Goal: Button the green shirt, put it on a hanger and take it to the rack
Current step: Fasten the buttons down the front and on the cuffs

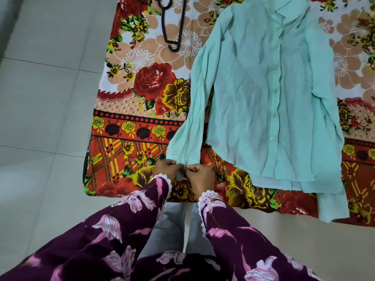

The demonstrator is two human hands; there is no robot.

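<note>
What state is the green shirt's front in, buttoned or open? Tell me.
Buttoned, apparently: the green shirt lies spread flat on the floral sheet, its front edges meeting along the button row. Both hands work at the sleeve cuff.

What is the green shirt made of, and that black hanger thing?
The green shirt looks like thin, light woven cloth with a matte finish: it wrinkles finely and the lower layer shows faintly through at the hem. The exact fibre cannot be told. The black hanger looks hard and smooth, holding a stiff bent shape; it may be plastic or coated metal.
</note>
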